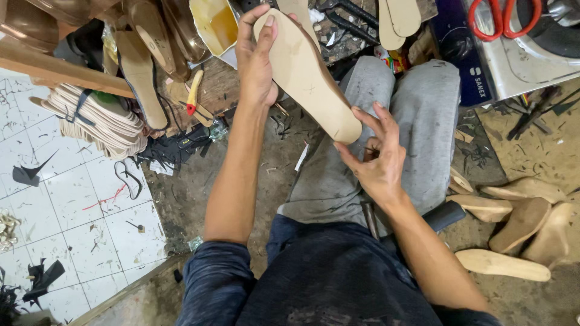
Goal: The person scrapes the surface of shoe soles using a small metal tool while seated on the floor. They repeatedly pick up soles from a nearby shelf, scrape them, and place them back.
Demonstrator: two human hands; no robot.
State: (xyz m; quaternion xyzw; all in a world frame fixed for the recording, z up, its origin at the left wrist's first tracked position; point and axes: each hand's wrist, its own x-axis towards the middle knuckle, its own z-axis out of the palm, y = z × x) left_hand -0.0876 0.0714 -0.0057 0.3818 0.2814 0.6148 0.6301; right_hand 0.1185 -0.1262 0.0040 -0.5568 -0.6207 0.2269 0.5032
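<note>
A tan shoe sole (pixel 305 75) is held up over my lap, its flat face toward me with small pen marks on it. My left hand (pixel 257 60) grips its far end, fingers wrapped along the edge. My right hand (pixel 374 157) touches the near, rounded end with spread fingertips, thumb under the edge. My grey trouser legs (pixel 417 115) lie beneath.
A stack of cut soles (pixel 99 121) lies at the left on white tiles. Wooden heel pieces (pixel 519 220) sit at the right. Red-handled scissors (pixel 504 18) rest on a machine at top right. A yellow glue tub (pixel 214 24) stands at the top. Scraps litter the floor.
</note>
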